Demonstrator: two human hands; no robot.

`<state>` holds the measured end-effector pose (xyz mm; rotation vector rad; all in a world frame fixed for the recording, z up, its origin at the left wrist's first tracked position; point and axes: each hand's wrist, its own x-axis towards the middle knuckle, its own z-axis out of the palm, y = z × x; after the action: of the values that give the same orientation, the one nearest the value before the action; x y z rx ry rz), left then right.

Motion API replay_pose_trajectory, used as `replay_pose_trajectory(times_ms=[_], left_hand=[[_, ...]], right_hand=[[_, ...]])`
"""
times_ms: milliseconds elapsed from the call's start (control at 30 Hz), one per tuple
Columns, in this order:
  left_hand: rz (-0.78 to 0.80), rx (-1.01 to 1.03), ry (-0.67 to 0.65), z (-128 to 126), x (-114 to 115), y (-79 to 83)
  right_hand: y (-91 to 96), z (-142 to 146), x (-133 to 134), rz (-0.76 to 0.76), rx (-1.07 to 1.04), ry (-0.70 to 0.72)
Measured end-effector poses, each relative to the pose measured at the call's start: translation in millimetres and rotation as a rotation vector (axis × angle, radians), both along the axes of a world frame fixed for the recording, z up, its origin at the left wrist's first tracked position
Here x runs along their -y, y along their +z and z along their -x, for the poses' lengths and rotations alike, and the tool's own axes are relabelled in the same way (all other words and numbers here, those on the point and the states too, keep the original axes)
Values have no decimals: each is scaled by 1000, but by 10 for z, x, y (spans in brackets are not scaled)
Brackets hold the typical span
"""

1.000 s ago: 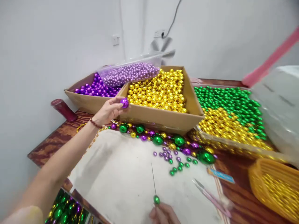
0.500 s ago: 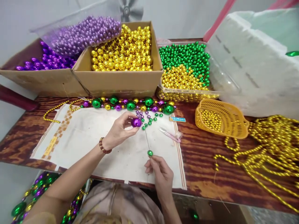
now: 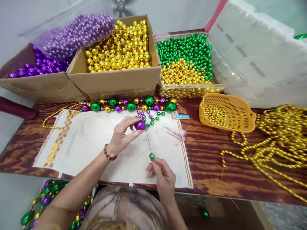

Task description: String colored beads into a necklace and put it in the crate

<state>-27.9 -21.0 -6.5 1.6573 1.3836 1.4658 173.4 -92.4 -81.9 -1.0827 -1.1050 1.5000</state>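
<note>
My left hand, with a beaded bracelet at the wrist, pinches a large shiny purple bead between thumb and fingers above the white cloth. Lower and to the right, my right hand has thumb and finger closed at a green bead. From that bead a thin straight needle or wire runs up to small green beads beside the purple one. More small green beads and small light purple beads lie loose on the cloth just beyond my left hand.
A finished-looking strand of mixed beads lies along the cloth's far edge. Pink-handled scissors and a blue label are at right, then a yellow basket and gold bead strings. Behind stand bead-filled cardboard boxes and a clear bin.
The camera view has tilted and shifted slightly, so the table appears higher. Both hands keep nearly the same pose, the purple bead in the left and the green bead at the right fingertips.
</note>
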Motion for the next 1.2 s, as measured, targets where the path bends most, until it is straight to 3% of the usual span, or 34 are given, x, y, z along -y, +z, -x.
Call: replay_pose_trajectory(times_ms=[233,467,633,967,1200], left_hand=[[23,94,12,83,22,-58],[194,557,46,76,-78,-25],[281,752,17,45,-117,75],[349,892,-3,-13,-83,60],[331,817,-14,-136,37,60]], right_hand=[[-41,11,22,-44,28,16],[-43,24,31,-83,81,68],[-34,62,26,-84,103,91],[-47,105,24,-79,91,84],[6,242,-15,-86,70,31]])
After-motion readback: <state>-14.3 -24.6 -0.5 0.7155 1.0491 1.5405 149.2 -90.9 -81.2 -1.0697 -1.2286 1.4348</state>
